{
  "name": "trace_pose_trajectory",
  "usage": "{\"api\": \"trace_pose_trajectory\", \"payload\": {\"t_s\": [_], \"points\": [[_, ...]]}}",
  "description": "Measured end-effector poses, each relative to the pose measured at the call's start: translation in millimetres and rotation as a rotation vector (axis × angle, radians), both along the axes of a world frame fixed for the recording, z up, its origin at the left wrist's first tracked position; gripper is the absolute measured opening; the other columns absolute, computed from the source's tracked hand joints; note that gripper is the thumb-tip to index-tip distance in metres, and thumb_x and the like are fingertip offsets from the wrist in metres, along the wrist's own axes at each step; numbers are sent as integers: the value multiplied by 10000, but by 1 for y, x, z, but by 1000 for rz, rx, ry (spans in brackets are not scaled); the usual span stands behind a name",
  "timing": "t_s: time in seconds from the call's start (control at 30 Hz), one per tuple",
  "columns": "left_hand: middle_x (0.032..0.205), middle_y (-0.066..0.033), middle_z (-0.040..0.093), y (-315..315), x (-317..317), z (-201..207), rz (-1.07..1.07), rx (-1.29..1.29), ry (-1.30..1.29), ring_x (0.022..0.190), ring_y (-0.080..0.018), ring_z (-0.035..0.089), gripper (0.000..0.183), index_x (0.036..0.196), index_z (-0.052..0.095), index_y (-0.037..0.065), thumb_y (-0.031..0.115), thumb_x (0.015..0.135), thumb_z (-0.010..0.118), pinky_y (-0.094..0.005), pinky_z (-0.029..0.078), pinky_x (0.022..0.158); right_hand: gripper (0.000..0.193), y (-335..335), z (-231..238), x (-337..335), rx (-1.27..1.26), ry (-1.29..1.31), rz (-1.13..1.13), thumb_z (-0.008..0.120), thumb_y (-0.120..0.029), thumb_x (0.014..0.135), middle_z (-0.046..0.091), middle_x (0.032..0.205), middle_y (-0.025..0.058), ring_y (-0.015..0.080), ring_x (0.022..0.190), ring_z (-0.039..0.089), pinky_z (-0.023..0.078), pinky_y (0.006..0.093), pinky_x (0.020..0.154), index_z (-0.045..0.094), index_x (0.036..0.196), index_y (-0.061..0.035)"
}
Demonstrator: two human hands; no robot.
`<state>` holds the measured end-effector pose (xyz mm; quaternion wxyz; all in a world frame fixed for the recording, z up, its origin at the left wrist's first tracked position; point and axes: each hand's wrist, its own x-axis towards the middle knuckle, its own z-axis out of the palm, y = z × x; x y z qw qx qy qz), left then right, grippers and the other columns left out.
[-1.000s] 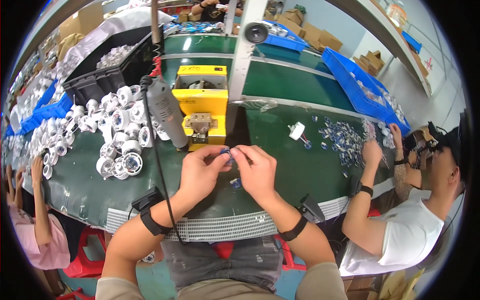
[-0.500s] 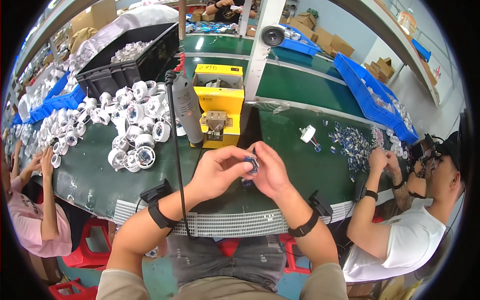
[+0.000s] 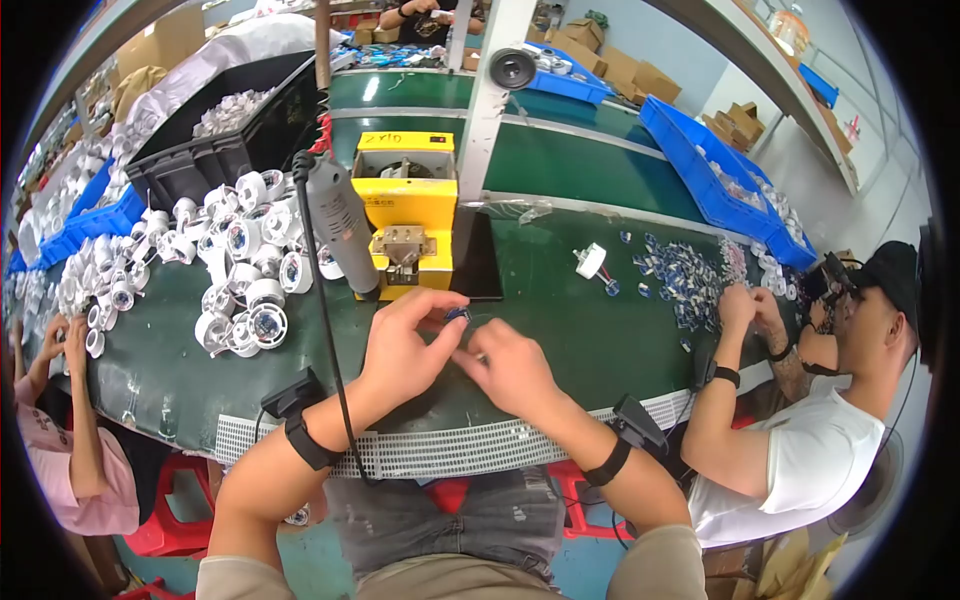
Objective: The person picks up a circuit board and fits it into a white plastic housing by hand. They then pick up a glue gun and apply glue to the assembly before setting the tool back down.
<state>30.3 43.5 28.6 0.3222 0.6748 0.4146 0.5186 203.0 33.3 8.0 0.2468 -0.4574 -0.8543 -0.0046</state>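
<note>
Pinched between the thumb and fingers of my left hand [image 3: 412,345] is a small blue circuit board [image 3: 457,314]. Just right of it and a little lower, my right hand [image 3: 512,368] has its fingers drawn together. What they hold, if anything, is too small to make out. A thin line like a wire shows faintly between the hands. Behind my left hand stands a yellow machine [image 3: 405,210] with a metal fixture [image 3: 404,247] on its front. A grey cylindrical power tool [image 3: 340,225] with a black cable leans at its left.
White round housings [image 3: 245,270] pile up at the left, before a black crate [image 3: 225,140]. Toward the right lie a white part with a wired board [image 3: 592,262] and many small blue boards [image 3: 685,280]. Blue trays [image 3: 715,185] stand beyond. Co-workers' hands [image 3: 750,310] work at either side.
My hands have come apart: the right has dropped away from the circuit board, while the left keeps it. The whole view has shifted, so the bench appears further left.
</note>
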Motion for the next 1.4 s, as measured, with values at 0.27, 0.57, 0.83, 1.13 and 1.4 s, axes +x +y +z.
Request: {"api": "trace_pose_trajectory", "payload": {"t_s": [0.27,0.57,0.83,1.13,1.4], "points": [[1074,-84,669,-6,11,1,-136,429,262,1122,-338,557,349,1057,653,28,100,730,750,-428,463,948,212,-10,28,-13,-1202,1927,-273,530,-320,978,536,831,16,87,633,511,432,241,530,555,935,-114],[1073,-106,644,-4,6,-5,-97,353,261,1105,-319,547,253,1060,648,51,157,831,676,-398,461,942,403,102,22,201,-95,474,-864,580,-435,914,670,1005,115,292,861,646,509,399,794,621,1124,-94],[905,-112,664,-4,-4,-5,-62,258,154,918,-295,632,176,981,658,44,153,843,666,-372,509,830,629,105,0,139,41,1,-591,685,-460,808,508,1313,219,414,1250,427,309,494,1061,550,1267,-53],[1113,-205,647,6,9,-25,-252,-401,-395,996,-238,656,665,1326,457,-36,333,834,710,-331,524,844,746,31,32,7,205,151,229,849,-205,613,535,1196,176,363,1093,523,429,452,943,505,1254,-42],[1060,-161,648,6,-19,6,-261,-11,-91,926,-264,675,502,1263,509,22,172,811,667,-346,536,833,670,43,13,12,-1138,1244,636,589,-445,920,534,1272,131,266,1172,548,509,387,915,403,1379,5]]}}
